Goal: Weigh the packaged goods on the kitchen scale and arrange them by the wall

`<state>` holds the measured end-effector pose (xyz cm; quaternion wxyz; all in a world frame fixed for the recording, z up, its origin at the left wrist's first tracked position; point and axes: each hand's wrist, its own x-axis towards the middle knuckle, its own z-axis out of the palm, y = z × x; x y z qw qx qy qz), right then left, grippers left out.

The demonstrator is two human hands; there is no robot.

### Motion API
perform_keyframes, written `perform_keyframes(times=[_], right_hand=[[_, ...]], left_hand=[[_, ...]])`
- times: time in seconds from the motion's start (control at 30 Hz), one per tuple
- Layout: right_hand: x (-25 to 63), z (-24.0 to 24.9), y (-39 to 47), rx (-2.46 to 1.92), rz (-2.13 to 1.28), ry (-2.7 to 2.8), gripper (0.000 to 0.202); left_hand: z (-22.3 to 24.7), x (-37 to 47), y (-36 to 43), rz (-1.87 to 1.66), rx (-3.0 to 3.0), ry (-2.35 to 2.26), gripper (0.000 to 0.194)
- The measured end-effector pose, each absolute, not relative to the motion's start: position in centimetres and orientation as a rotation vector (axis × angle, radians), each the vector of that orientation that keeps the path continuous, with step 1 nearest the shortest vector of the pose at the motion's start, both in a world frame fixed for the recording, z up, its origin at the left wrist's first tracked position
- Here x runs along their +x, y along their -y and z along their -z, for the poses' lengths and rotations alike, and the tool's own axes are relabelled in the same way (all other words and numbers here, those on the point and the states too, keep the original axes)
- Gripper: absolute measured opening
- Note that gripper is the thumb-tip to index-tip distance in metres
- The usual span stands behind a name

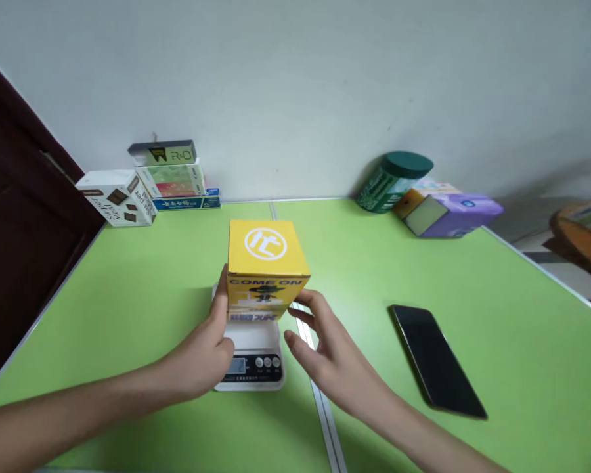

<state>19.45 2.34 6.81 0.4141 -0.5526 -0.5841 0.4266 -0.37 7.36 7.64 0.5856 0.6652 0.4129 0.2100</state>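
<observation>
A yellow cardboard box [266, 249] with a white round logo on top and "COME ON" on its front stands above the white kitchen scale [256, 338]. Whether it rests on the scale or hangs just over it, I cannot tell. My left hand [209, 351] presses along the box's left side, with its thumb bent in front. On the other side, the curved fingers of my right hand [328, 358] meet the box's lower right edge, and its thumb is held apart. The scale's small display and round buttons show below the box.
A black phone [438, 361] lies to the right on the green table [142, 302]. Several small boxes [170, 177] are stacked at the back left beside a white box [118, 197]. At the back right are a green canister [394, 182] and a purple pack [456, 213].
</observation>
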Motion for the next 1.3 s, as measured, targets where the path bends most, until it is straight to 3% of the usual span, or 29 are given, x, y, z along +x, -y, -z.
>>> perform_keyframes(times=[0.23, 0.47, 0.73, 1.0, 1.13, 1.3], right_hand=[[19.6, -5.0, -1.2, -1.477, -1.036, 1.574, 0.040], [25.2, -3.6, -2.5, -1.568, -1.113, 1.351, 0.062], [22.7, -3.5, -4.3, -1.570, -1.224, 1.624, 0.073], [21.6, -4.9, -8.7, -1.500, -1.015, 1.942, 0.048], [19.9, -5.7, -11.8, -1.509, -0.811, 1.936, 0.047], [13.5, -4.9, -19.1, -1.287, -0.894, 1.758, 0.059]], left_hand=[[-5.6, -3.8, -6.1, -0.514, 1.434, -1.063, 0.095], [-4.1, -7.9, -7.0, -0.613, 1.488, -1.255, 0.096], [-3.7, -5.1, -5.9, -0.626, 1.543, -1.071, 0.090], [-6.0, -0.3, -6.0, -0.635, 1.623, -1.022, 0.089], [-7.0, -1.7, -8.5, -0.770, 1.653, -1.009, 0.089], [-5.4, -4.8, -16.5, -1.124, 1.572, -1.071, 0.079]])
